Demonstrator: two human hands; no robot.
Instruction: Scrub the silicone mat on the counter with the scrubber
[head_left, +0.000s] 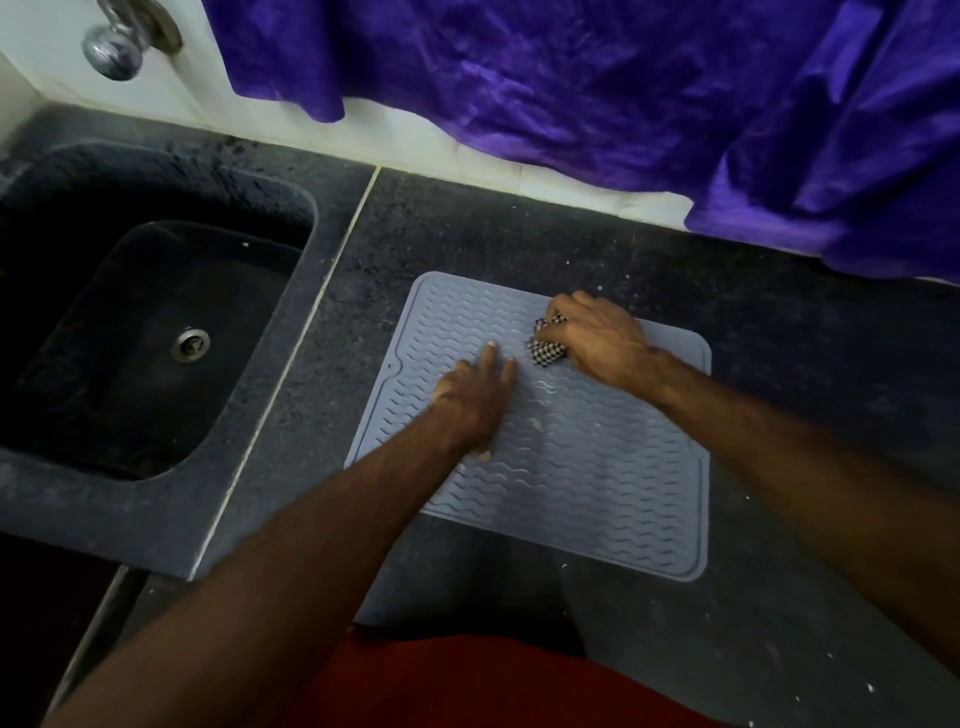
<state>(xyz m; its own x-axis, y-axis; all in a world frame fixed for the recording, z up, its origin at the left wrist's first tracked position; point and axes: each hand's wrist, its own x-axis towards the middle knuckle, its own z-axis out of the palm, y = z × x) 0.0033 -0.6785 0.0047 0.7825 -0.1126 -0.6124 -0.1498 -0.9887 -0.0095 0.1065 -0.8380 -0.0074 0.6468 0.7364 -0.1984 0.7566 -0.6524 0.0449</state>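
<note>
Head view: two bare hands on a grey silicone mat (571, 467) lying flat on a dark speckled stone counter (519, 228).
Mat is squarish with rounded corners, raised rim and wavy ridges; no readable writing. Right hand (597, 332) grips a black-and-white checkered scrubber (545, 348), fingers curled round it, pressed to the mat's far part. Left hand (472, 389) rests on the mat just beside it, fingers straight, tips touching ridges. Dark sink (130, 332) with metal drain to the left; purple cloth (623, 93) hangs along the white wall.
</note>
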